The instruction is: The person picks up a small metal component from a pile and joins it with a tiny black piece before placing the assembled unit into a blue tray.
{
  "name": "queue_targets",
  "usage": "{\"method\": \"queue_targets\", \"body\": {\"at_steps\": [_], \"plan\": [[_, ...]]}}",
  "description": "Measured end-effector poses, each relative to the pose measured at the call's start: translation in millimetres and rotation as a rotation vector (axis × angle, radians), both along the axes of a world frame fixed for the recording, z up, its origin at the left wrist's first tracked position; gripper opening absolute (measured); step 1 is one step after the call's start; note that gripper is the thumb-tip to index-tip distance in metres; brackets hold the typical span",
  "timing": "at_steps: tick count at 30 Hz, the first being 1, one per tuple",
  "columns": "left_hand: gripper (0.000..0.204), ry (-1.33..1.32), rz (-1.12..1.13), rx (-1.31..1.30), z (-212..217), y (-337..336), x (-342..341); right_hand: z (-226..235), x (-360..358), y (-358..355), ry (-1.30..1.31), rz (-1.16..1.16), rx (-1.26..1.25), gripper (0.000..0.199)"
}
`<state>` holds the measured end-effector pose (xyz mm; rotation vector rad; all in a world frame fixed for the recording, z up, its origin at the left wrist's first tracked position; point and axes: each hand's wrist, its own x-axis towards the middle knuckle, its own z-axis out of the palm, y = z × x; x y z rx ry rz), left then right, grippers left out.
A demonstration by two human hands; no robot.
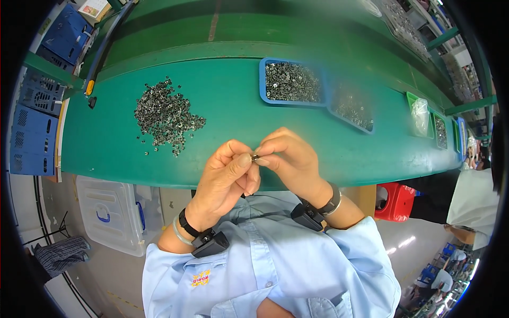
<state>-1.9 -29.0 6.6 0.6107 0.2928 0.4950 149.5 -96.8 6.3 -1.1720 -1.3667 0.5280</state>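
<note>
I had both hands, left hand (pixel 227 177) and right hand (pixel 289 159), pinched on one small metal part (pixel 255 157) above the table's (pixel 228 106) near edge. I judged that steady fingertip pressure mattered, lest it drop.

We look down from a single head-worn fisheye view, close above our own chest, facing forward across the near edge of the green workbench (pixel 222 100), whose far edge bends toward the rim.

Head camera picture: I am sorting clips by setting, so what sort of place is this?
Probably a factory assembly line: a long green workbench, a loose heap of small metal parts, blue trays of similar parts, and both hands pinching one tiny part.
</note>
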Motion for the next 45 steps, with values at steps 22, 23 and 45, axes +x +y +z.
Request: {"method": "queue_targets", "body": {"at_steps": [22,23,45], "plan": [[0.016,0.068,-0.031,0.039,3.9,9.6,-6.5,7.0,2.4,4.7,-0.140,0.050,0.031,0.011],[0.016,0.094,-0.039,0.058,4.2,10.6,-6.3,5.0,2.7,5.0,-0.116,0.053,0.014,0.011],[0.015,0.115,-0.031,0.088,5.1,5.1,0.3,-9.8,1.8,-2.6,0.043,0.020,-0.028,0.010]]}}
